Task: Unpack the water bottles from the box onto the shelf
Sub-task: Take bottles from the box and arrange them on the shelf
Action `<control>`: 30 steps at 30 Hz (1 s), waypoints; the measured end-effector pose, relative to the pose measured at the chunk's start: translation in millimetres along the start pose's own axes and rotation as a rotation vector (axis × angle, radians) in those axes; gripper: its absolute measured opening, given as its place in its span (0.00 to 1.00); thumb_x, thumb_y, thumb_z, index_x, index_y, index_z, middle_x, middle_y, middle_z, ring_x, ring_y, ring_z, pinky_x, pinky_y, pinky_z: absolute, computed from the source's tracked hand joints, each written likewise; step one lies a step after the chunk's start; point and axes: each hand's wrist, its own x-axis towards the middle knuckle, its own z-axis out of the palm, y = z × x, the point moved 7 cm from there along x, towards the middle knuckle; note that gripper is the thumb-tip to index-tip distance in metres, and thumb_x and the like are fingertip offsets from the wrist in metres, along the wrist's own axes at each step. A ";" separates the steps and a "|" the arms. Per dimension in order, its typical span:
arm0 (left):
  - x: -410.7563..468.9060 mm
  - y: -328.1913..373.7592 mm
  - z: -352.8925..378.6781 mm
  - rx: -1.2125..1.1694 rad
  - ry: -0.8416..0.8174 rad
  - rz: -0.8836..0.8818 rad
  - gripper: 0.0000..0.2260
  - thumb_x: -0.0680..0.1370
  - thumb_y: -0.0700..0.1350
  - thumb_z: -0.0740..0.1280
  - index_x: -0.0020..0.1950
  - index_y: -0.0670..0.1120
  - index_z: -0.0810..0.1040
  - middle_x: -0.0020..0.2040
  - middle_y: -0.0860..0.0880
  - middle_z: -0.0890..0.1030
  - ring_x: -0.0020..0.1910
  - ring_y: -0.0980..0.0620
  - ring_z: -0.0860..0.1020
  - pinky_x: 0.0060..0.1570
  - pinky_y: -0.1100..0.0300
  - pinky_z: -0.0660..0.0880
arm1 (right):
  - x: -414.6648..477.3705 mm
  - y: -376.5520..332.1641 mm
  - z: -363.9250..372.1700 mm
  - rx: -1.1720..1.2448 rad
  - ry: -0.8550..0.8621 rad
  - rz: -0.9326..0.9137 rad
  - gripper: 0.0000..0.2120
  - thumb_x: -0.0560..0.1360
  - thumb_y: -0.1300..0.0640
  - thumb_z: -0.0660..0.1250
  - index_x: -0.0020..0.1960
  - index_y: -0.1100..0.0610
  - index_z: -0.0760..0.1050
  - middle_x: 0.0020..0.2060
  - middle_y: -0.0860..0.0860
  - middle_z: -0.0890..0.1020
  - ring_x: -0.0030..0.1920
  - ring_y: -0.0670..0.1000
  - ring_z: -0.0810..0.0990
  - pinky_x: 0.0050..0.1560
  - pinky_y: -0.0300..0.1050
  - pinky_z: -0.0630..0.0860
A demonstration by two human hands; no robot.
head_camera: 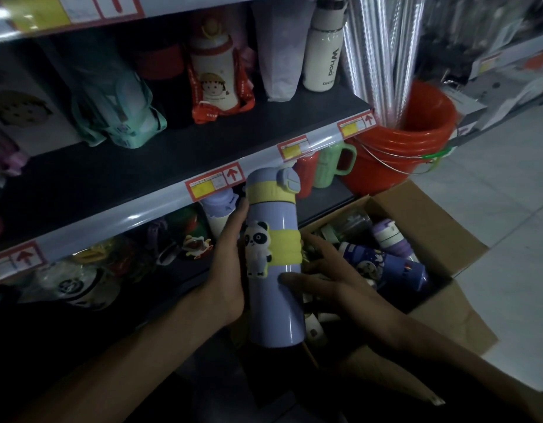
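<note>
A white bottle (323,53) on the upper shelf (178,148) reads "Whoa"; the price tags (215,183) along the shelf edge show red arrows, their small print illegible. The lavender panda bottle (274,264) stands nearly upright, cap up, held above the cardboard box (428,215). The left hand (230,264) grasps its side; the right hand (331,279) touches it with thumb across, fingers partly hidden. Bottles inside the box lie jumbled in dimness.

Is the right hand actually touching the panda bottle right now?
Touching. The head view shows the right hand with its thumb laid across the lower front of the panda bottle, while the left hand grips the other side.
</note>
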 end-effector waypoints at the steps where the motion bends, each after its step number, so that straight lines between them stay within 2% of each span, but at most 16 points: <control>1: 0.8 1.0 0.0 -0.001 -0.006 0.008 0.23 0.81 0.61 0.62 0.57 0.44 0.86 0.53 0.40 0.86 0.54 0.38 0.81 0.59 0.44 0.79 | 1.1 3.2 0.7 0.013 -0.003 0.025 0.36 0.70 0.55 0.80 0.71 0.37 0.68 0.56 0.54 0.84 0.54 0.51 0.86 0.50 0.53 0.85; 3: -3.1 4.8 1.2 -0.016 0.022 0.040 0.25 0.81 0.61 0.63 0.71 0.48 0.78 0.64 0.42 0.82 0.64 0.39 0.80 0.64 0.41 0.77 | 1.2 7.2 3.9 0.024 -0.023 0.065 0.41 0.65 0.51 0.83 0.71 0.37 0.67 0.58 0.51 0.84 0.55 0.51 0.86 0.54 0.57 0.84; 5: -7.9 9.2 4.9 -0.022 0.027 0.095 0.24 0.82 0.59 0.62 0.73 0.48 0.76 0.65 0.45 0.82 0.63 0.42 0.81 0.62 0.44 0.79 | 0.4 7.6 10.3 0.049 -0.053 0.080 0.41 0.62 0.49 0.83 0.70 0.37 0.67 0.59 0.50 0.84 0.56 0.52 0.85 0.56 0.59 0.83; 7: -10.2 16.1 6.0 -0.015 0.063 0.149 0.22 0.83 0.56 0.61 0.71 0.44 0.76 0.60 0.46 0.83 0.56 0.45 0.82 0.57 0.49 0.80 | -1.7 2.6 19.1 0.046 -0.062 0.055 0.37 0.62 0.52 0.82 0.66 0.39 0.70 0.58 0.51 0.85 0.55 0.52 0.86 0.55 0.57 0.83; 9: -10.0 19.7 2.6 -0.034 0.108 0.173 0.25 0.81 0.57 0.65 0.71 0.41 0.75 0.61 0.42 0.81 0.58 0.42 0.80 0.61 0.44 0.76 | -2.4 -1.7 26.1 0.043 -0.048 0.022 0.33 0.64 0.59 0.83 0.64 0.45 0.73 0.53 0.52 0.87 0.50 0.51 0.87 0.48 0.51 0.85; 11: -5.3 14.2 -1.8 -0.062 0.060 0.140 0.37 0.74 0.63 0.72 0.75 0.41 0.72 0.70 0.39 0.76 0.69 0.37 0.74 0.73 0.36 0.67 | -1.6 -4.1 30.1 0.027 -0.040 -0.006 0.26 0.67 0.65 0.81 0.59 0.50 0.76 0.45 0.50 0.88 0.43 0.48 0.88 0.38 0.40 0.83; 12: -5.2 13.1 -3.0 -0.070 0.026 0.121 0.39 0.71 0.65 0.73 0.75 0.43 0.72 0.73 0.38 0.74 0.72 0.37 0.73 0.74 0.35 0.65 | -1.3 -6.5 32.0 0.006 -0.044 -0.023 0.24 0.67 0.65 0.80 0.58 0.50 0.76 0.43 0.48 0.88 0.41 0.46 0.87 0.36 0.38 0.81; 14: -13.2 17.8 -7.6 -0.022 0.078 0.122 0.27 0.76 0.64 0.70 0.69 0.48 0.79 0.66 0.40 0.80 0.64 0.41 0.80 0.69 0.39 0.73 | 0.2 -9.4 33.4 -0.077 -0.049 -0.056 0.22 0.67 0.64 0.80 0.56 0.50 0.78 0.40 0.44 0.88 0.40 0.42 0.87 0.35 0.34 0.79; 15: -18.8 21.6 -8.9 0.011 0.095 0.139 0.20 0.79 0.62 0.66 0.62 0.50 0.83 0.60 0.42 0.84 0.57 0.44 0.84 0.61 0.43 0.78 | 1.9 -10.3 33.7 -0.135 -0.046 -0.076 0.21 0.67 0.64 0.81 0.55 0.50 0.79 0.39 0.42 0.87 0.40 0.40 0.86 0.35 0.32 0.78; 16: -20.8 22.2 -11.3 0.047 0.086 0.151 0.18 0.80 0.61 0.64 0.58 0.50 0.85 0.56 0.43 0.86 0.52 0.45 0.85 0.56 0.47 0.80 | 3.3 -11.4 34.2 -0.200 -0.029 -0.097 0.20 0.67 0.62 0.81 0.54 0.50 0.80 0.39 0.40 0.87 0.40 0.39 0.85 0.36 0.31 0.78; 20: -36.0 34.1 -17.1 0.098 0.048 0.199 0.16 0.82 0.57 0.62 0.60 0.50 0.84 0.56 0.46 0.86 0.54 0.46 0.85 0.56 0.49 0.80 | 9.0 -13.5 36.5 -0.477 0.124 -0.207 0.32 0.58 0.43 0.83 0.59 0.46 0.76 0.49 0.41 0.85 0.49 0.42 0.83 0.47 0.43 0.81; 22: -41.7 41.3 -24.3 0.146 0.048 0.244 0.15 0.83 0.54 0.60 0.60 0.50 0.83 0.56 0.49 0.86 0.54 0.48 0.85 0.55 0.51 0.80 | 7.0 -22.3 38.7 -0.586 0.196 -0.289 0.33 0.61 0.45 0.83 0.61 0.41 0.72 0.51 0.38 0.82 0.49 0.42 0.82 0.45 0.40 0.79; 25: -50.0 47.9 -43.3 0.217 0.054 0.313 0.14 0.84 0.50 0.59 0.62 0.49 0.81 0.56 0.48 0.86 0.54 0.49 0.84 0.52 0.53 0.80 | 4.7 -40.9 41.9 -0.690 0.277 -0.377 0.34 0.65 0.50 0.82 0.67 0.47 0.72 0.57 0.47 0.82 0.54 0.54 0.82 0.49 0.52 0.80; 27: -58.1 52.8 -56.3 0.263 0.060 0.327 0.12 0.82 0.51 0.62 0.58 0.49 0.82 0.53 0.48 0.86 0.52 0.50 0.84 0.49 0.57 0.80 | 5.5 -52.2 47.7 -0.721 0.291 -0.439 0.35 0.67 0.52 0.82 0.70 0.48 0.72 0.61 0.50 0.81 0.58 0.57 0.80 0.54 0.55 0.79; 29: -64.8 60.7 -64.8 0.318 0.065 0.316 0.10 0.81 0.50 0.64 0.54 0.47 0.82 0.49 0.45 0.86 0.49 0.49 0.83 0.46 0.61 0.79 | 8.6 -61.6 57.4 -0.729 0.249 -0.454 0.33 0.68 0.55 0.81 0.70 0.51 0.73 0.63 0.52 0.81 0.60 0.57 0.80 0.58 0.53 0.78; 30: -67.8 66.7 -65.8 0.330 0.082 0.282 0.09 0.84 0.46 0.63 0.50 0.46 0.81 0.44 0.45 0.85 0.45 0.50 0.82 0.42 0.62 0.77 | 10.2 -66.3 64.2 -0.719 0.218 -0.477 0.32 0.69 0.56 0.81 0.70 0.51 0.74 0.62 0.51 0.81 0.60 0.55 0.80 0.58 0.50 0.78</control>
